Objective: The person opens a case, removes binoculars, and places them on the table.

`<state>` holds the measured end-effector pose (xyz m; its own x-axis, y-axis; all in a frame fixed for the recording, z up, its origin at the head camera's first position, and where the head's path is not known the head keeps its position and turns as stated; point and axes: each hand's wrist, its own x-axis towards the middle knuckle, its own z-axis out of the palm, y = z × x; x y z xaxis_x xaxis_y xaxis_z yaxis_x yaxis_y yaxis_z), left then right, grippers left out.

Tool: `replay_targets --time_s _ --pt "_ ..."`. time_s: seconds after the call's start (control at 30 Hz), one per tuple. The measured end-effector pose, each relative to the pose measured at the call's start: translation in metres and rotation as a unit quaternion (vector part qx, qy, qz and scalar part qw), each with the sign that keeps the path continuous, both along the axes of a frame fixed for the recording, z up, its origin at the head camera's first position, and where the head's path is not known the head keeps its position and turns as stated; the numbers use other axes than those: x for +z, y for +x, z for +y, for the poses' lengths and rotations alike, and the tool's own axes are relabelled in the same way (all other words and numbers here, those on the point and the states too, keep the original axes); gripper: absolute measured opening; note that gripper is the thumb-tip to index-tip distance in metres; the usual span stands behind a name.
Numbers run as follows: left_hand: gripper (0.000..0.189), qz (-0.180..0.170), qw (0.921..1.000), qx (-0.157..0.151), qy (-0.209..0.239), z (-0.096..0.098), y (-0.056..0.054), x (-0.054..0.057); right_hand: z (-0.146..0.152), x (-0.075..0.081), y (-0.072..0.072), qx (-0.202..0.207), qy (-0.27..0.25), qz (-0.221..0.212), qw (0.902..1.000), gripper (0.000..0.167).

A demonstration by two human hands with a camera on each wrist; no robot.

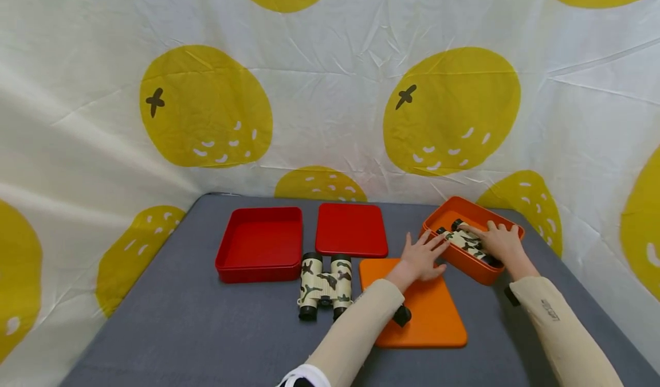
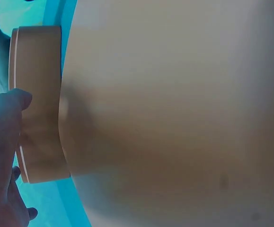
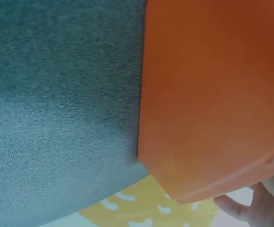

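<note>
An orange box (image 1: pixel 476 269) stands at the right of the table with camouflage-patterned binoculars (image 1: pixel 466 240) lying inside. My left hand (image 1: pixel 421 257), fingers spread, reaches to the box's near left side, its fingertips at the rim beside the binoculars. Over the box's right part, my right hand (image 1: pixel 501 243) has its fingers spread, one stretching left to the binoculars. The left wrist view, in odd colours, shows the box wall (image 2: pixel 42 71) next to the left hand. In the right wrist view the box's outer side hides most of the right hand.
An orange lid (image 1: pixel 430 321) lies flat under my left forearm. A second pair of camouflage binoculars (image 1: pixel 311 281) is left of it, partly hidden by that sleeve. Behind are a red box (image 1: pixel 258 274) and a red lid (image 1: pixel 352 230). A fruit-print curtain (image 1: pixel 325 106) borders the table.
</note>
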<state>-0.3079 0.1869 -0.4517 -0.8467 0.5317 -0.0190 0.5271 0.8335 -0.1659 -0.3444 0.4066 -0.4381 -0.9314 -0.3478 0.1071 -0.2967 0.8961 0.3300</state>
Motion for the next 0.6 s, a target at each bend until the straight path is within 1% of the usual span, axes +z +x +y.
replay_targets --time_s 0.13,0.17,0.33,0.43,0.53,0.6 --pt "0.056 -0.007 1.0000 0.003 0.001 0.001 0.000 -0.001 0.001 -0.002 0.002 -0.001 -0.003 0.021 0.9998 0.083" --pt "0.056 -0.008 1.0000 0.005 -0.002 0.001 0.000 -0.001 -0.001 0.000 0.003 0.000 -0.004 0.018 0.9998 0.077" --pt "0.056 -0.012 0.9999 0.007 -0.006 0.001 0.000 0.001 -0.003 0.005 0.001 -0.002 -0.001 0.033 0.9995 0.073" --pt "0.056 -0.012 0.9998 0.010 -0.010 0.001 0.000 0.001 -0.003 0.008 -0.001 0.002 -0.009 0.044 0.9990 0.073" --pt "0.057 -0.014 0.9998 0.012 -0.013 0.001 0.000 0.001 -0.002 0.011 -0.002 0.011 0.002 0.060 0.9982 0.074" --pt "0.057 -0.014 0.9997 0.012 -0.014 0.001 0.000 0.001 -0.001 0.013 -0.003 0.024 0.001 0.072 0.9971 0.076"
